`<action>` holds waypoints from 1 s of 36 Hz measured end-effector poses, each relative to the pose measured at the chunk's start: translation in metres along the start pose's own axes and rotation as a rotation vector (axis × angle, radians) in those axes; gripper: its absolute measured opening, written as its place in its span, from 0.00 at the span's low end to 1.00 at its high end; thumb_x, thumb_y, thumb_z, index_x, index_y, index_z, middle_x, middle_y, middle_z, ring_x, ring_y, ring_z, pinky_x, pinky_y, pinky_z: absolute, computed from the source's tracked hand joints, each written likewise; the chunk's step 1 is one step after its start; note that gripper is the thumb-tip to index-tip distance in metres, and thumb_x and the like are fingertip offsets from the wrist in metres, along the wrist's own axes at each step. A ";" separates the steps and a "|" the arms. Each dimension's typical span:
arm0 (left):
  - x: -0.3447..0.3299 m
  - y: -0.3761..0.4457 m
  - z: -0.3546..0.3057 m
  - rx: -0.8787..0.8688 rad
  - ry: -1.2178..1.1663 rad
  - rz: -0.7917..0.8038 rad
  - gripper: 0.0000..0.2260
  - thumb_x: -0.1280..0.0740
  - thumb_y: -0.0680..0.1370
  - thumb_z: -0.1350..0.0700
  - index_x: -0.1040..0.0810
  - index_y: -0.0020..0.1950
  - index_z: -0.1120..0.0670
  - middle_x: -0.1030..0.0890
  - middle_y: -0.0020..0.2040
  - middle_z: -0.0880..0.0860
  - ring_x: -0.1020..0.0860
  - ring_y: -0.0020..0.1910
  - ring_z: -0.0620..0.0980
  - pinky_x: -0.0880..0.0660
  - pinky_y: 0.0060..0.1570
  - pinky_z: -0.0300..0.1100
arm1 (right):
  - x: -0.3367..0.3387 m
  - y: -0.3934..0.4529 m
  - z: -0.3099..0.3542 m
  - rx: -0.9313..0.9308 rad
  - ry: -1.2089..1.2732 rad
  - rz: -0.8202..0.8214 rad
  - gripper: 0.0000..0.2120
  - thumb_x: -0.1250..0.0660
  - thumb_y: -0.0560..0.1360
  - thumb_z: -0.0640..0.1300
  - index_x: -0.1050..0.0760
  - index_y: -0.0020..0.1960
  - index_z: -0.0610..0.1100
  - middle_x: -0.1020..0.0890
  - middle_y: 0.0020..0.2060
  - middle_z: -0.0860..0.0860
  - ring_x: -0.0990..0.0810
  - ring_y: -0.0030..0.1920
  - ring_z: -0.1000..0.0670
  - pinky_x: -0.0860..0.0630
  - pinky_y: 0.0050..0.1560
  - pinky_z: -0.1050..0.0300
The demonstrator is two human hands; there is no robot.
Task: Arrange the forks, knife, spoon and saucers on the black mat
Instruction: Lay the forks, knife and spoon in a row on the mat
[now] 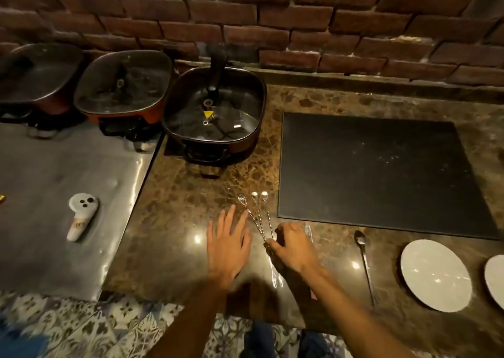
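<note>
A black mat point(376, 172) lies bare on the brown marble counter, right of centre. Left of its near corner, three metal utensils point(257, 216) fan out, and my right hand point(293, 244) grips them at their near ends. My left hand point(227, 242) hovers flat beside them, fingers spread, holding nothing. A long spoon point(364, 262) lies on the counter below the mat. Two white saucers rest at the right: one whole point(435, 274), one cut by the frame's edge point(496, 277). I cannot tell forks from knife in the bundle.
Three lidded square pans point(215, 107) line the back left by the brick wall. A white controller point(81, 216) lies on the steel surface at the left. The counter's near edge runs just under my forearms, with patterned floor below.
</note>
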State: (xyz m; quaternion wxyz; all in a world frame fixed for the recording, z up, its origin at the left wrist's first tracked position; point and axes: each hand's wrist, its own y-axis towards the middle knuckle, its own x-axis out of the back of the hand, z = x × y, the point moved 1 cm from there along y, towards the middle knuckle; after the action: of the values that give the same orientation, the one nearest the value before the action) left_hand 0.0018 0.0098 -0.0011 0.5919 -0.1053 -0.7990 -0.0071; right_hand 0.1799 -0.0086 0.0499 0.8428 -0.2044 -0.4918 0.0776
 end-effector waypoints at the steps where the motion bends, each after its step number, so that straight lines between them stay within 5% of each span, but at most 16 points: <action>1: -0.001 0.004 0.005 0.015 0.004 0.032 0.25 0.56 0.83 0.39 0.44 0.80 0.38 0.43 0.83 0.47 0.44 0.82 0.51 0.46 0.79 0.58 | -0.004 0.005 0.004 -0.008 0.031 -0.008 0.20 0.36 0.74 0.60 0.27 0.58 0.47 0.22 0.56 0.49 0.25 0.59 0.46 0.26 0.57 0.50; 4: -0.020 0.014 0.024 0.066 0.026 0.030 0.26 0.57 0.83 0.38 0.50 0.81 0.38 0.48 0.84 0.47 0.49 0.83 0.50 0.48 0.79 0.59 | -0.009 0.015 0.019 -0.095 0.029 -0.014 0.20 0.33 0.74 0.58 0.27 0.57 0.45 0.24 0.56 0.47 0.25 0.58 0.46 0.25 0.53 0.52; 9: -0.047 0.019 0.036 0.067 0.081 0.087 0.26 0.62 0.82 0.38 0.58 0.81 0.37 0.56 0.84 0.48 0.58 0.83 0.50 0.59 0.80 0.61 | -0.016 0.027 0.036 -0.221 -0.142 0.036 0.26 0.35 0.77 0.54 0.32 0.67 0.38 0.26 0.62 0.43 0.26 0.62 0.42 0.27 0.59 0.47; 14: -0.050 0.015 0.034 0.014 0.158 -0.037 0.26 0.51 0.84 0.43 0.45 0.83 0.44 0.43 0.83 0.53 0.45 0.82 0.56 0.47 0.77 0.65 | -0.010 0.032 0.045 -0.296 -0.181 0.084 0.16 0.43 0.78 0.33 0.29 0.65 0.35 0.23 0.60 0.39 0.22 0.60 0.38 0.25 0.56 0.46; 27: -0.054 0.020 0.034 -0.016 0.186 -0.087 0.27 0.51 0.83 0.43 0.46 0.83 0.44 0.44 0.83 0.53 0.44 0.82 0.56 0.47 0.77 0.66 | -0.004 0.032 0.041 -0.216 -0.217 0.129 0.11 0.39 0.76 0.37 0.21 0.55 0.41 0.18 0.52 0.42 0.19 0.53 0.40 0.24 0.48 0.51; 36: -0.051 0.075 0.006 -0.080 0.172 -0.129 0.26 0.46 0.83 0.45 0.42 0.82 0.44 0.41 0.83 0.52 0.42 0.81 0.57 0.43 0.74 0.68 | 0.019 0.044 0.015 -0.252 -0.047 0.121 0.12 0.31 0.67 0.50 0.20 0.46 0.43 0.17 0.44 0.42 0.18 0.46 0.39 0.21 0.44 0.52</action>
State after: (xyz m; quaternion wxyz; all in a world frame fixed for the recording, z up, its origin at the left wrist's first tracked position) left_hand 0.0235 0.0757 -0.0599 0.6520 -0.0762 -0.7494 -0.0863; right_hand 0.1791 0.0415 0.0531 0.7925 -0.3360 -0.5041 0.0708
